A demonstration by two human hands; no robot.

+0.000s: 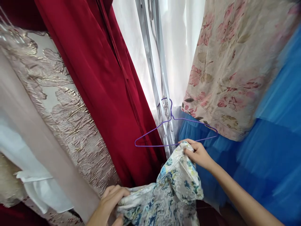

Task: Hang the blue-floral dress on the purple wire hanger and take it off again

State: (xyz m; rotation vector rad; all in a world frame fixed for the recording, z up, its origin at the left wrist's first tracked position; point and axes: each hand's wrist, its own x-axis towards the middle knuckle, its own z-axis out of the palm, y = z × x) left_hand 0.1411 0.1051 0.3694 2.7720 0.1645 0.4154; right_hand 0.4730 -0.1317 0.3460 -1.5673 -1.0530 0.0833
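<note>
A white dress with a blue, green and yellow floral pattern (168,191) is spread between my two hands at the bottom centre. My right hand (196,153) is closed on its upper right edge, thumb in front. My left hand (110,202) grips the left edge, partly cut off by the frame. Just above the dress is a thin purple hanger (152,129), hook upward. Its lower bar meets the fingers of my right hand; whether they also grip it I cannot tell. No cloth hangs over the hanger's shoulders.
A long red dress (94,84) and a textured beige-pink garment (70,103) hang to the left. Pale strips (154,62) hang before a white curtain (181,37). At right are a cream floral garment (225,72) and blue tulle (265,157).
</note>
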